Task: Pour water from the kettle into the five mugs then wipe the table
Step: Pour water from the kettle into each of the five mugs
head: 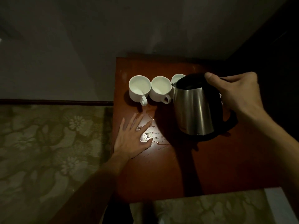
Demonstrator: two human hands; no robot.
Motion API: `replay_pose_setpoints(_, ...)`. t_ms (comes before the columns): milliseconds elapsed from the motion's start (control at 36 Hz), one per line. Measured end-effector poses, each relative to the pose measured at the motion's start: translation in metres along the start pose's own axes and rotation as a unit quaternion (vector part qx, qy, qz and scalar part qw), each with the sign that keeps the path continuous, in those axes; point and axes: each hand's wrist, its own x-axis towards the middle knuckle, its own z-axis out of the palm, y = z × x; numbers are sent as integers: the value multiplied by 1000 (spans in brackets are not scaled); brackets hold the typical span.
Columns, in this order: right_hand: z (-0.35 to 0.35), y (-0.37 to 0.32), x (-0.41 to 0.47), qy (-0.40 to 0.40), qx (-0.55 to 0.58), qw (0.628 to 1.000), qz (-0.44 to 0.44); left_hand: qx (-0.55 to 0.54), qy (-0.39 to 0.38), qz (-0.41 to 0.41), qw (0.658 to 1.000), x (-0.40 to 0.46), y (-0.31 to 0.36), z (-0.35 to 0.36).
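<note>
My right hand point(236, 94) grips the handle of a steel kettle point(194, 109), held tilted above the wooden table point(210, 167), its spout toward the mugs. Three white mugs show in a row at the table's back: the left mug point(139, 88), the middle mug point(160, 88), and a third mug point(178, 77) partly hidden behind the kettle. Any mugs further right are hidden by the kettle and my hand. My left hand point(132, 138) lies flat with straight fingers on the table in front of the mugs, beside spilled water point(151, 136).
The table stands in a dim corner against a grey wall point(145, 29). Floral carpet point(48, 143) lies left of and in front of the table. A dark baseboard point(56, 101) runs along the wall at left.
</note>
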Motion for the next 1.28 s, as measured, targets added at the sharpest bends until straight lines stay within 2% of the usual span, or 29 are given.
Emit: replay_pose_setpoints(1278, 1, -6, 9, -31, -29, 999, 8, 19, -5, 1, 1000, 0, -1, 3)
